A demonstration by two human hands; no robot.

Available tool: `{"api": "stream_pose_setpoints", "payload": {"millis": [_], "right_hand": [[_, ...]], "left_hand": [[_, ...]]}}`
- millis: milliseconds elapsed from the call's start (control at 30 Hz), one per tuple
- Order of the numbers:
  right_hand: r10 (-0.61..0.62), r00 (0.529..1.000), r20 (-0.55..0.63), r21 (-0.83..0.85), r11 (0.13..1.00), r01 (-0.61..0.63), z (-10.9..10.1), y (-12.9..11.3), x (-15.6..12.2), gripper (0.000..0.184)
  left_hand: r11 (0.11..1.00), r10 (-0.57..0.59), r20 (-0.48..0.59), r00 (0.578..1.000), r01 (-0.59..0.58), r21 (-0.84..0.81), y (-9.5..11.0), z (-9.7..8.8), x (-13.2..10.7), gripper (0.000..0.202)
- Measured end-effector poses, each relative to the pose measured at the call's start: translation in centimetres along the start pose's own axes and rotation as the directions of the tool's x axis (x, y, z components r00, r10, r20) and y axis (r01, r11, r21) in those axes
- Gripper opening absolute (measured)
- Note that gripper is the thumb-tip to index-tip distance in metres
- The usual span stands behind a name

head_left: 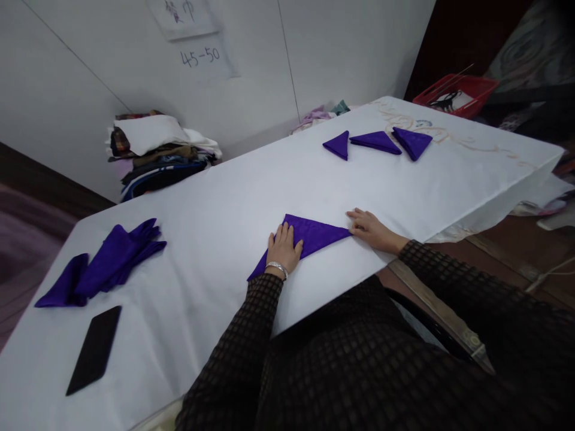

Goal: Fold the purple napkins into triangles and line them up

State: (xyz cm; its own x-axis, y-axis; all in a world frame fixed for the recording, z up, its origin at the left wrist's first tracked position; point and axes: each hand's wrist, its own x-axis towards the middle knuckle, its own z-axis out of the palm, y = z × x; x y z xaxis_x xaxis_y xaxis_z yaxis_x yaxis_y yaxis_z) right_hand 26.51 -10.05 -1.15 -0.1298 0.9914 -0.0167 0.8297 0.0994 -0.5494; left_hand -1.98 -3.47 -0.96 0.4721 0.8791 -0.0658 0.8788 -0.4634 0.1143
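Observation:
A purple cloth napkin (pixel 317 234), folded into a long triangle, lies on the white-covered table in front of me. My left hand (pixel 284 248) rests flat on its left part, fingers stretched out, covering some of the cloth. At the napkin's right-hand tip, my right hand (pixel 368 230) pinches the corner between thumb and finger, close to the tabletop. Three other purple napkins sit folded at the far side: a small triangle (pixel 338 145), a longer one (pixel 376 142) and a wider one (pixel 412 142). On the left, a loose heap of unfolded purple napkins (pixel 110 260) is bunched up.
A black flat slab like a phone (pixel 94 350) lies near the table's left front. The white tablecloth (pixel 215 221) hangs over the edge. Piled clothes (pixel 157 149) stand against the wall behind. A red basket (pixel 467 99) is beyond the far right corner. Handwritten papers (pixel 200 57) hang above.

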Motion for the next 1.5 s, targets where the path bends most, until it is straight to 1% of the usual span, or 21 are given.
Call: {"api": "stream_pose_setpoints", "payload": {"millis": [100,167,233,267,333,367,400,433,467,533,600,667,733,800,933,1033,1133,1233,1367,1433,1500], "right_hand": [[0.004,1.000,-0.009,-0.055,0.998,-0.005,0.1,0.6,0.1,0.022],[0.025,0.999,-0.036,-0.080,0.996,-0.027,0.0,0.9,-0.1,0.020],[0.050,0.993,-0.110,-0.081,0.995,-0.059,-0.2,0.7,-0.2,0.018],[0.046,0.984,-0.173,-0.073,0.996,-0.059,-0.2,0.3,-0.3,0.018],[-0.025,0.952,-0.304,-0.054,0.999,0.009,0.1,-1.4,-0.2,0.027],[-0.086,0.934,-0.347,-0.051,0.996,0.073,0.5,-2.6,0.1,0.033],[-0.157,0.921,-0.355,-0.054,0.988,0.147,1.1,-4.1,0.4,0.039],[-0.224,0.921,-0.319,-0.050,0.974,0.219,1.9,-5.8,0.8,0.046],[-0.281,0.926,-0.253,-0.046,0.959,0.279,2.8,-7.5,1.4,0.053],[-0.368,0.926,-0.089,-0.023,0.930,0.368,4.7,-10.8,2.6,0.068],[-0.394,0.919,0.023,-0.003,0.919,0.394,6.4,-13.2,3.8,0.079],[-0.374,0.924,0.082,0.004,0.927,0.375,7.4,-14.3,4.7,0.085],[-0.350,0.930,0.111,0.006,0.936,0.351,7.7,-14.1,5.2,0.088],[-0.327,0.937,0.119,-0.009,0.944,0.331,7.6,-12.9,5.3,0.088],[-0.263,0.961,0.079,-0.167,0.947,0.273,6.7,-9.6,4.6,0.083],[-0.278,0.959,0.049,-0.282,0.918,0.280,5.9,-7.6,3.8,0.080],[-0.299,0.954,0.033,-0.336,0.896,0.292,5.3,-6.3,3.3,0.078],[-0.293,0.956,0.030,-0.366,0.886,0.283,4.9,-5.3,3.0,0.078],[-0.237,0.970,0.060,-0.365,0.899,0.242,4.2,-4.8,3.0,0.078],[-0.229,0.971,0.062,-0.356,0.904,0.236,4.0,-5.5,3.3,0.078],[-0.269,0.961,0.063,-0.341,0.899,0.274,4.1,-7.0,3.9,0.081]], "left_hand": [[1.000,-0.002,0.009,1.000,0.002,0.002,0.0,0.0,0.0,0.061],[1.000,-0.007,0.016,1.000,0.007,0.007,0.1,0.0,0.0,0.062],[1.000,-0.011,0.016,1.000,0.011,0.016,0.1,-0.1,-0.1,0.061],[1.000,-0.012,0.015,1.000,0.012,0.021,0.2,-0.1,-0.1,0.061],[0.999,-0.011,0.013,1.000,0.011,0.030,0.3,-0.1,-0.1,0.061],[0.999,-0.010,0.012,1.000,0.009,0.035,0.3,-0.1,-0.1,0.061],[0.999,-0.008,0.011,1.000,0.008,0.041,0.3,-0.1,-0.1,0.062],[0.999,-0.009,0.011,1.000,0.008,0.051,0.2,-0.1,-0.1,0.061],[0.998,-0.008,0.016,1.000,0.007,0.063,0.1,-0.1,-0.1,0.061],[0.995,0.008,0.045,0.999,-0.012,0.098,-0.1,0.0,-0.1,0.060],[0.990,0.036,0.080,0.996,-0.046,0.131,-0.4,0.1,-0.2,0.062],[0.987,0.058,0.098,0.994,-0.072,0.146,-0.6,0.2,-0.2,0.065],[0.989,0.054,0.096,0.994,-0.067,0.134,-0.6,0.3,-0.2,0.065],[0.993,0.039,0.078,0.996,-0.047,0.104,-0.5,0.3,-0.1,0.063],[0.999,0.002,0.021,1.000,-0.003,0.049,-0.1,0.3,-0.1,0.060],[1.000,-0.004,0.006,1.000,0.004,0.021,0.1,0.3,-0.2,0.061],[1.000,-0.002,0.004,1.000,0.002,0.007,0.1,0.4,-0.2,0.062],[1.000,-0.003,-0.001,1.000,0.003,0.002,0.1,0.4,-0.2,0.061],[1.000,-0.006,-0.003,1.000,0.006,-0.017,0.2,0.3,-0.2,0.061],[1.000,-0.007,-0.006,1.000,0.007,-0.019,0.3,0.3,-0.2,0.061],[1.000,-0.005,-0.012,1.000,0.005,-0.013,0.3,0.3,-0.3,0.062]]}}
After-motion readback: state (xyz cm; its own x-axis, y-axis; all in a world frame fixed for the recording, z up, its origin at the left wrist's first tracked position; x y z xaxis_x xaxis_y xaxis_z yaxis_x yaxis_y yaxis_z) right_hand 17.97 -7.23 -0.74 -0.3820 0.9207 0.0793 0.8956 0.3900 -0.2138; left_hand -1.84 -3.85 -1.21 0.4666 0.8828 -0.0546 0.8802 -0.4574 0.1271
